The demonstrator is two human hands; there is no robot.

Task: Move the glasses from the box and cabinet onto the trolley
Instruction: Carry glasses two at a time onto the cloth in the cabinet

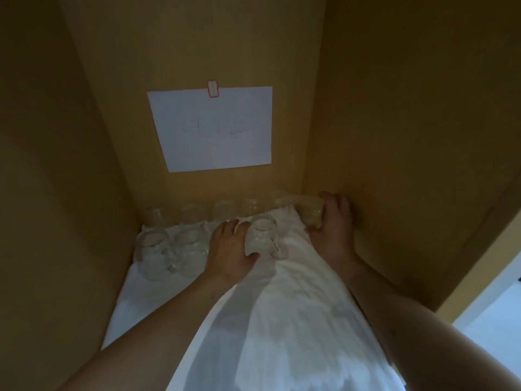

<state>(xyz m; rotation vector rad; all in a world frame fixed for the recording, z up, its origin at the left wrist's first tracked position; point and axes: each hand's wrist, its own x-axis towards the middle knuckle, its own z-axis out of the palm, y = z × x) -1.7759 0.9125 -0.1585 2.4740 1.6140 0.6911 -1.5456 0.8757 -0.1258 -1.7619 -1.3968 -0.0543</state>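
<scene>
Deep inside a cardboard box (394, 108), seen from the head camera, a white cloth (282, 320) is spread over the bottom. Clear glasses are stood along the far edge of the cloth: a blurred back row (222, 211) is set against the far wall, and a nearer row is placed just in front of it. At the far left corner, two glasses (153, 253) are stood touching each other. Beside them, near the middle of the far edge, one glass (263, 235) is held by the left hand (229, 249), whose fingers are curled round its left side and whose thumb is laid across its near side. At the far right corner, another glass (310, 211), tilted over on its side, is gripped by the right hand (334, 221), the fingers being wrapped round it close to the right wall. A sheet of paper (211, 128) with faint writing is fixed to the far wall by a small red-edged sticker (213, 88). Pale floor (493, 320) is seen past the box at the lower right.
</scene>
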